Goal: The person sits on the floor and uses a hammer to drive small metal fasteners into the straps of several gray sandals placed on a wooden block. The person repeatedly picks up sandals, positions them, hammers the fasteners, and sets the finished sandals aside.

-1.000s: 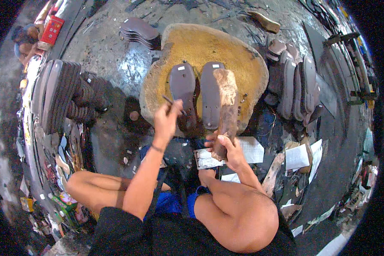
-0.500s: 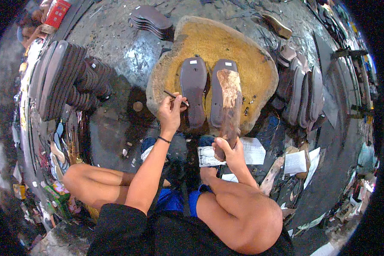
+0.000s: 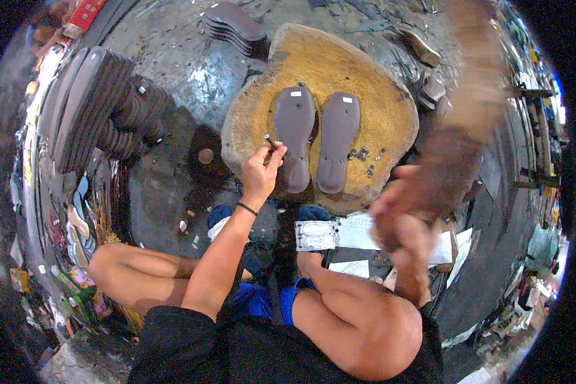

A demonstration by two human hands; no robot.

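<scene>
Two dark brown shoe soles, a left one and a right one, lie side by side on a broad yellowish block. Each bears a small white sticker near its wide end and a few small holes. My left hand pinches a short dark rod, apparently a hole punch, beside the left sole, its pale end tilted up. Off to the right of the block, my right hand grips a rough wooden mallet. Motion smears both, and the mallet hides part of what lies behind it.
Tall piles of soles stand at the left, with another stack behind the block. Small dark bits lie on the block's right side. Papers and a pale shoe-shaped piece are on the floor.
My right hand has swung the mallet away from above the right sole, out to the right and upward. My left hand has shifted slightly, and the punch points at another angle.
</scene>
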